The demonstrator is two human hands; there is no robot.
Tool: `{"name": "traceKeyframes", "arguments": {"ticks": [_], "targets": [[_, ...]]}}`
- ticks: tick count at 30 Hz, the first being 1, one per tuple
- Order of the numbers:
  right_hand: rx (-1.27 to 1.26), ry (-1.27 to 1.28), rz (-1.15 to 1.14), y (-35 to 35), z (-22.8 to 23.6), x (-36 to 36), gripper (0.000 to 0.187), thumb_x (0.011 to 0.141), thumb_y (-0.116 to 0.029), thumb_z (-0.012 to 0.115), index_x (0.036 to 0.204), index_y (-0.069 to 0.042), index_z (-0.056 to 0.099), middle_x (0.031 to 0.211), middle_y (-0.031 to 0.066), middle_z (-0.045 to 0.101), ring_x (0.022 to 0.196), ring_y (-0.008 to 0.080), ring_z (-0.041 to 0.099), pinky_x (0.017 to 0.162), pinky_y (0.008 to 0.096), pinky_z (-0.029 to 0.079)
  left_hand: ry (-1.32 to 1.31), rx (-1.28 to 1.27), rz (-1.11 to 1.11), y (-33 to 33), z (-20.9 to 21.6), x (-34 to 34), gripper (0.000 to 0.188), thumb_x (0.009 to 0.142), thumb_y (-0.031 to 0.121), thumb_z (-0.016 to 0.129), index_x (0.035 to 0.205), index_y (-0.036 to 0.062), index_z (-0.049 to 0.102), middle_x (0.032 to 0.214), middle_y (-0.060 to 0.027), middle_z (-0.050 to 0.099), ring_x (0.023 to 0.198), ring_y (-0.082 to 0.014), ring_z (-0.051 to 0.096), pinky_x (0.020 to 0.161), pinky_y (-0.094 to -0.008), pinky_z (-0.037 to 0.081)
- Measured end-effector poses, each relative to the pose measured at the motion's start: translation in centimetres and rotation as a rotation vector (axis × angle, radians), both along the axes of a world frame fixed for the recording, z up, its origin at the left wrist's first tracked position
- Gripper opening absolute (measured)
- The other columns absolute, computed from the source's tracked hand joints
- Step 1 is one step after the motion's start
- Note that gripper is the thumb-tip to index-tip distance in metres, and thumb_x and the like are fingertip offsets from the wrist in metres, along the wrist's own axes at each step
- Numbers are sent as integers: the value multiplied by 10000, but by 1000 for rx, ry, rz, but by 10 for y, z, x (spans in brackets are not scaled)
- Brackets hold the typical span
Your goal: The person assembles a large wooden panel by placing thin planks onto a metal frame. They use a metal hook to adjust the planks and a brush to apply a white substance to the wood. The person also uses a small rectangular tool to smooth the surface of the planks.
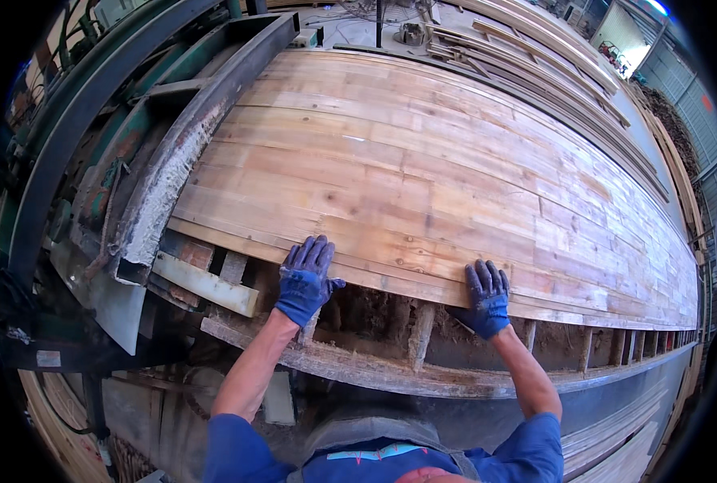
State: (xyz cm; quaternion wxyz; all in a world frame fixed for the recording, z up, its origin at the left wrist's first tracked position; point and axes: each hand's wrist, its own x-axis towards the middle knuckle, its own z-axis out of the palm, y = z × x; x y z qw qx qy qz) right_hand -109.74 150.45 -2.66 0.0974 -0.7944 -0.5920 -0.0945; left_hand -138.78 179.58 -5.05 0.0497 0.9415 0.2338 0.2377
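Note:
A large panel of pale wooden planks (358,173) lies in front of me, its near edge running from left to right. My left hand (306,278), in a blue and dark work glove, rests on that edge with its fingers stretched over the top and the thumb out to the side. Farther right, my right hand (487,302) wears a matching glove. Its fingers lie extended on the same edge, and the thumb sits low, partly hidden. Beneath the panel shows a sawdust-covered frame (390,362) with short crosspieces.
A heavy metal beam (185,145) with a whitish crust borders the panel's left end, beside green machinery (105,181). Long wooden strips (535,64) are stacked beyond the far edge. More boards (616,443) lie at the lower right.

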Motion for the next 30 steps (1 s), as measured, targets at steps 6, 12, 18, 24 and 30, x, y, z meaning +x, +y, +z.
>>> {"name": "traceKeyframes", "arguments": {"ticks": [6, 12, 18, 24, 30], "targets": [[-13, -9, -34, 1, -1, 0, 975, 636, -484, 841, 1425, -66, 449, 1452, 245, 442, 1362, 431, 394, 1122, 589, 272, -26, 7, -20, 1, -2, -1, 712, 772, 409, 724, 1352, 38, 543, 1421, -174, 527, 1344, -351, 463, 1147, -497, 313], [-36, 1, -51, 4, 11, -23, 944, 676, -422, 826, 1446, -58, 421, 1470, 247, 430, 1379, 413, 386, 1142, 562, 268, 126, -57, 103, -14, 11, -9, 738, 848, 476, 646, 1421, 42, 478, 1485, -187, 453, 1361, -355, 442, 1165, -484, 282], [-147, 57, 60, -8, -7, 21, 896, 726, -367, 791, 1460, -34, 398, 1521, 248, 379, 1415, 394, 353, 1159, 496, 284, 147, -223, 9, -56, 71, -64, 742, 853, 506, 634, 1415, 45, 485, 1443, -199, 485, 1326, -353, 472, 1122, -496, 327], [-117, 26, 86, -17, -10, 21, 903, 694, -315, 800, 1448, -11, 404, 1476, 240, 442, 1392, 386, 391, 1144, 498, 309, 14, 69, 273, -12, 159, -197, 627, 832, 464, 681, 1277, 33, 586, 1299, -195, 597, 1195, -351, 565, 1055, -484, 403], [-226, 165, -37, -9, 24, -16, 796, 688, -287, 815, 1373, -26, 505, 1429, 233, 491, 1346, 388, 441, 1128, 480, 353, 88, 71, 662, 3, 253, -319, 417, 871, 286, 693, 1190, 21, 647, 1155, -210, 671, 1055, -372, 647, 935, -422, 508]]}}
